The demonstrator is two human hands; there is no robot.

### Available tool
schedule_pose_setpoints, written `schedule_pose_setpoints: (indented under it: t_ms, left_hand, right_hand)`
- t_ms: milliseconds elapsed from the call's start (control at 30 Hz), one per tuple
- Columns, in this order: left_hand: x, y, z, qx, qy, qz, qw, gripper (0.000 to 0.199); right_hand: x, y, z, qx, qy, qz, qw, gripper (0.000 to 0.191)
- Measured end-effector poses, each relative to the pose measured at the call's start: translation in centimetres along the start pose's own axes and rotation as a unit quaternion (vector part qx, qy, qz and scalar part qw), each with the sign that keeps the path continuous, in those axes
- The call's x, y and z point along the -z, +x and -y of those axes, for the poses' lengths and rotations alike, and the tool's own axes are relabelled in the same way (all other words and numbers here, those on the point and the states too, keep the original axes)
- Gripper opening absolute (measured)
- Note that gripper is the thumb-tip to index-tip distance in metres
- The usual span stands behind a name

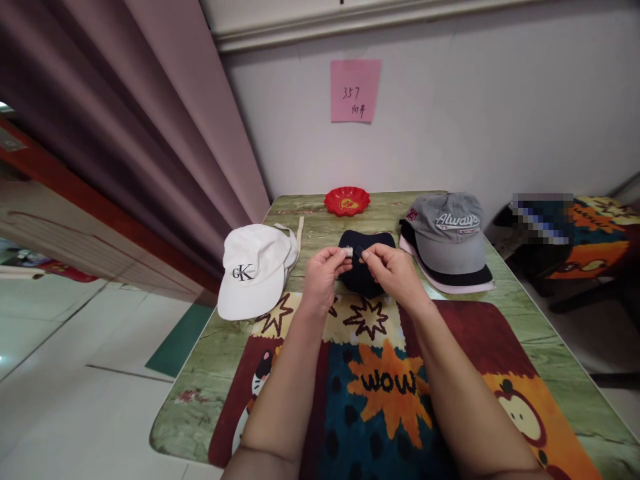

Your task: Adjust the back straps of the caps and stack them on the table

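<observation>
A dark navy cap [365,279] lies on the table in front of me. Over it, my left hand [324,272] pinches a small silvery buckle [349,252] at the back strap. My right hand [393,267] pinches the dark cloth strap [358,252] just beside the buckle, and the fingertips of both hands are close together. Whether the strap passes through the buckle is too small to tell. To the left sits a white cap [253,267] with a black "CK" print and a loose strap. A stack topped by a grey cap [453,230] with "Always" lettering stands on the right.
At the table's back is a red scalloped dish [347,201]. A colourful printed mat [395,380] covers the front of the green table [190,400]. A pink note [355,91] hangs on the wall. A curtain [165,87] drapes at left; a patterned stool [595,233] stands right.
</observation>
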State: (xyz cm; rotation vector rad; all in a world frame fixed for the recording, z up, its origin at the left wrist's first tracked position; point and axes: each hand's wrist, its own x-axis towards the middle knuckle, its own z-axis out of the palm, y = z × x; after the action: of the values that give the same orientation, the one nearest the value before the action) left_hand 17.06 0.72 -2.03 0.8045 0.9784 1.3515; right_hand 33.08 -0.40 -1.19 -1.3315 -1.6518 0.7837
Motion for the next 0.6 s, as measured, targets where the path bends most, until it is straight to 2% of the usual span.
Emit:
schedule_pose_setpoints:
  t_ms: [267,600]
  left_hand:
    - [-0.17,-0.12,-0.05,0.007,0.001,0.009,1.000,0.029]
    - [-0.03,-0.08,0.06,0.004,-0.001,0.009,1.000,0.032]
  right_hand:
    - [0.24,-0.01,0.37,0.015,-0.047,-0.014,0.999,0.033]
    - [0.24,0.08,-0.30,0.001,0.009,0.008,1.000,0.032]
